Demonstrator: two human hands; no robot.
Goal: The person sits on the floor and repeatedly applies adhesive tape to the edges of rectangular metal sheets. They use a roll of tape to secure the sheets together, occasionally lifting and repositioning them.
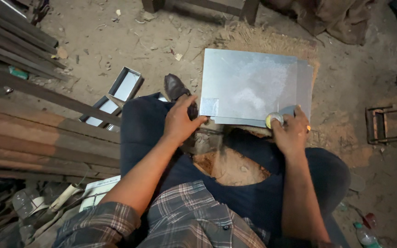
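A stack of grey metal sheets (249, 85) lies flat on the ground in front of my knees. My left hand (179, 121) rests on my left knee, thumb touching the near left corner of the sheets. My right hand (292, 133) grips a small round tape measure (274, 120) with a yellow face, pressed at the near right edge of the sheets. I sit with both legs in dark trousers, a dark shoe (174, 86) just left of the sheets.
Long steel bars and angle sections (33, 119) lie stacked on the left. Folded sheet-metal trays (116, 94) sit beside my left leg. A small metal frame (382, 124) stands at right. A plastic bottle (366, 236) lies at bottom right. The floor is dusty earth.
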